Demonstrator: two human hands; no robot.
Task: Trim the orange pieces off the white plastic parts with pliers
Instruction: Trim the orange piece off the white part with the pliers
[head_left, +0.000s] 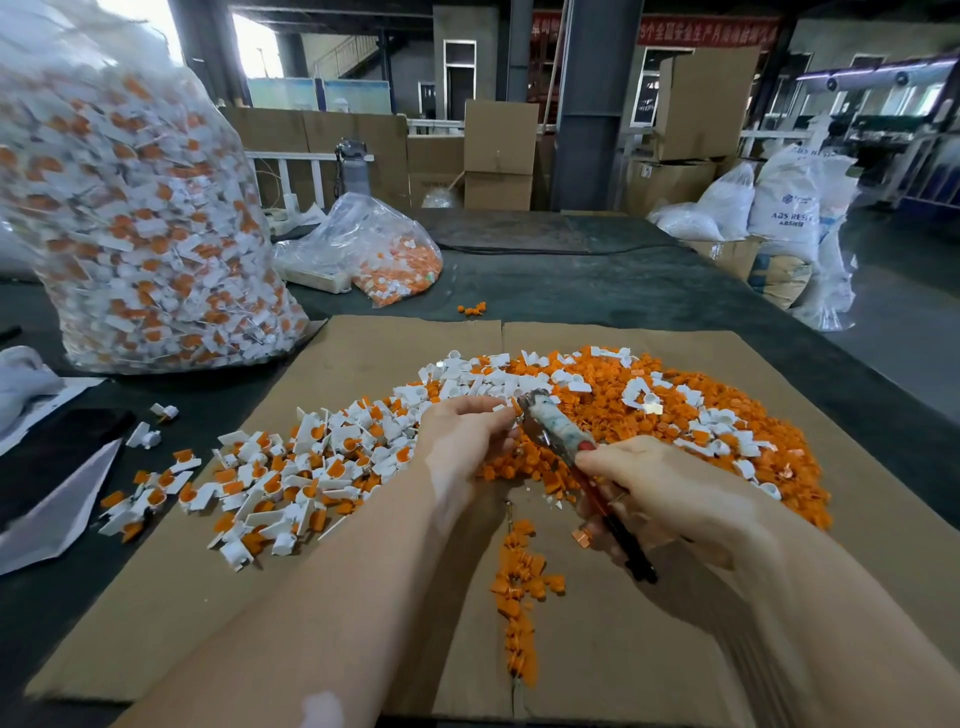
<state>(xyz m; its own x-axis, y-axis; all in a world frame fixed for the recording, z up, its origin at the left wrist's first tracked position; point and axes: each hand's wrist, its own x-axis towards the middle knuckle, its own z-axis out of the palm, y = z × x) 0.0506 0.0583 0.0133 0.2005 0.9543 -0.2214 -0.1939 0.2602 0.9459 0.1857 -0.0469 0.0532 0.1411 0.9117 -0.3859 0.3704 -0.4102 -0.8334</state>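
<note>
Head view: left hand pinches white part steady above cardboard; right hand grips pliers (jaws at part) for trimming.

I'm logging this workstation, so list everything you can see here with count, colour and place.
cardboard sheet: one, brown, flat on the dark table
untrimmed parts: many, white with orange, heaped left on the cardboard
trimmed pile: many, orange bits mixed with white parts, right on the cardboard
orange offcuts: a line, orange, along the cardboard's centre seam
large bag: one, clear, full of white and orange parts, far left
small bag: one, clear, partly filled, behind the cardboard
boxes: several, brown, background
sacks: several, white, right background
pliers: one, wrapped head, red and black handles
left hand: pinches a small white part at the pliers' tip
right hand: grips the pliers
</note>
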